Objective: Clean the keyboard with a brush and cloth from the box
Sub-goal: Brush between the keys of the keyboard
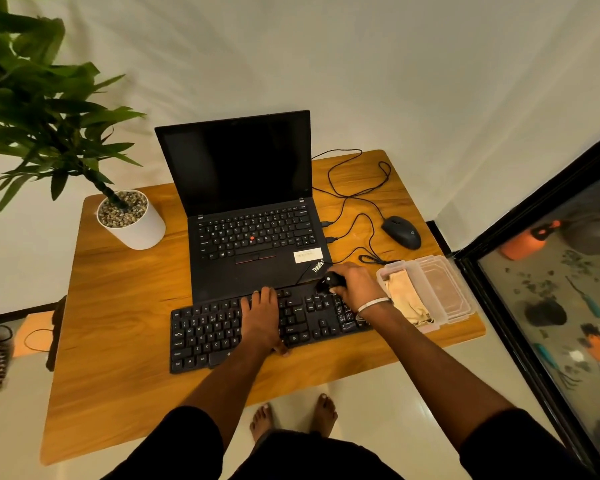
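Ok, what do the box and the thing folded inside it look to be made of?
The box looks like clear plastic, glossy: you can see through its walls, and its rim catches the light. The cloth inside it looks like soft beige fabric, matte, lying in creased folds. The exact fibre can't be told.

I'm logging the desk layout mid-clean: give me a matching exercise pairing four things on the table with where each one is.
Things:
1. beige cloth
2. small black brush
3. black wired mouse
4. white round plant pot

Places:
A. gripped in the right hand over the black external keyboard
B. left of the black laptop
C. inside the clear plastic box
D. right of the laptop, behind the box

Pairs: 1-C, 2-A, 3-D, 4-B
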